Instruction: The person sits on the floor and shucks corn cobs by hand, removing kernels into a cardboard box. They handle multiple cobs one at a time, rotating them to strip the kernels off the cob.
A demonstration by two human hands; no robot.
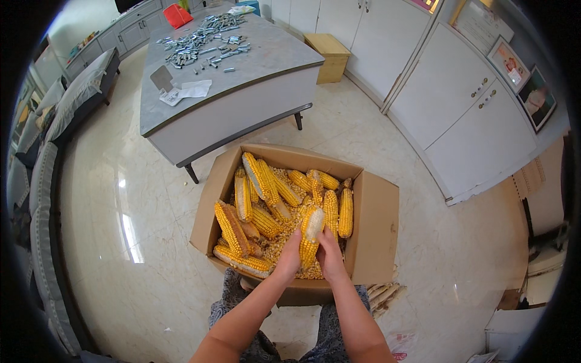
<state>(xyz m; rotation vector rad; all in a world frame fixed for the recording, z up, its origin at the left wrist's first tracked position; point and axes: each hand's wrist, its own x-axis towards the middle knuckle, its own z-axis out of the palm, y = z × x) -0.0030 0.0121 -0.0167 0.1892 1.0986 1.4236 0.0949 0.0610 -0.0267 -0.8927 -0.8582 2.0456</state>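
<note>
1. Head view is showing, at far left, a grey sofa [36,181] curving along the wall beside a glossy pale floor [127,242].
2. Behind, a grey table [242,78] is carrying a scatter of small metal parts [206,39], with a wooden stool [330,54] standing just beside its right end.
3. At centre, a cardboard box [375,224] is sitting open on the floor, holding whole yellow corn cobs [260,199] over a bed of loose kernels [281,239].
4. The left hand [289,257] is closing around the lower part of a partly stripped cob [311,233], which is standing nearly upright over the near side of the box; bare white core is showing along its upper right side.
5. The right hand [330,254] is curling against the same cob from the other side, thumb pressing at the kernel rows.
6. By the look of it, shelling is midway on this cob: yellow rows are remaining on its left and lower part. The next move is likely calling for a firm twist or thumb push, kept over the box so kernels are falling inside.
7. At right, bare cobs [381,296] are lying on the floor beside the box, with white cabinets [472,109] beyond.
</note>
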